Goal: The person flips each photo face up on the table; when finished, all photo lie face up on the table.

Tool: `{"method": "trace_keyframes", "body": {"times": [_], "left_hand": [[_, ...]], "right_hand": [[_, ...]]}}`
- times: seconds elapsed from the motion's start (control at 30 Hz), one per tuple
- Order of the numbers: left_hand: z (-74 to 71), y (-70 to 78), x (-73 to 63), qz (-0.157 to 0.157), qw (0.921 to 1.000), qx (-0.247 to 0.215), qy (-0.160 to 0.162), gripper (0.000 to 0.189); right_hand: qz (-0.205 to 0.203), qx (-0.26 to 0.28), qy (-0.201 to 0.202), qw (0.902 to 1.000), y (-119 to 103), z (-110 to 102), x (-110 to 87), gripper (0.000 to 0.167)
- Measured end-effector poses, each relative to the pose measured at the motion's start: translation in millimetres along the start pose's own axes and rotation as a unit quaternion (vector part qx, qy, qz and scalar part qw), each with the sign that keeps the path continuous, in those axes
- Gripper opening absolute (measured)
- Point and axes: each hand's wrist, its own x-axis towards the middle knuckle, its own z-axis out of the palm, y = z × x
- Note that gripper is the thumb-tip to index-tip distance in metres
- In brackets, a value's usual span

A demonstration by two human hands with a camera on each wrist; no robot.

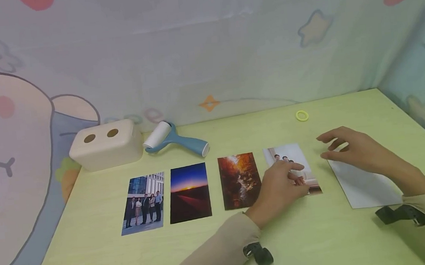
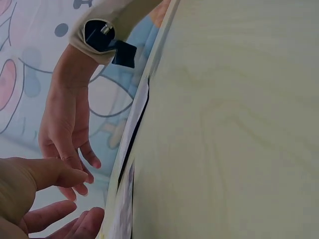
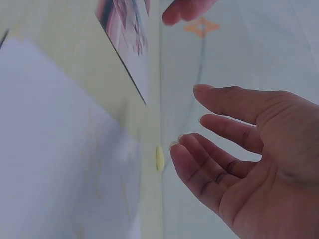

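My left hand (image 1: pixel 282 187) hovers above a photo of people in a white room (image 1: pixel 300 156), covering part of it. Its fingers are loosely bent, with nothing between them. Over the far end of a blank white sheet (image 1: pixel 366 185) is my right hand (image 1: pixel 360 148), fingers relaxed and apart. The right wrist view shows that hand (image 3: pixel 239 149) clear of the sheet (image 3: pixel 65 144), holding nothing. To the left lie a photo of an autumn stream (image 1: pixel 238 180), a sunset photo (image 1: pixel 189 192) and a group photo before buildings (image 1: pixel 145 204), side by side.
At the back left stands a cream box with two round holes (image 1: pixel 106 147). Next to it lies a lint roller (image 1: pixel 177 139) with a blue handle. A yellow ring (image 1: pixel 302 116) lies near the table's back edge. A printed cloth (image 1: pixel 198 46) hangs behind the table.
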Motion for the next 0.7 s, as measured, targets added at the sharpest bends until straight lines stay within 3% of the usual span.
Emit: {"method": "trace_keyframes", "body": {"times": [0.1,0.3,0.7], "left_hand": [[8.1,8.9,5.3,0.012,0.9995,0.025,-0.013,0.041],[27.1,27.6,9.2,-0.017,0.9963,0.069,-0.050,0.047],[63.7,48.8,20.5,0.025,0.9817,0.168,-0.086,0.058]], "right_hand": [[0.017,-0.002,0.004,0.9998,10,-11,-4.9,0.047],[0.037,-0.009,0.005,0.9992,34,-30,-15.2,0.048],[0.052,-0.018,0.014,0.9984,75,-39,-33.6,0.046]]}}
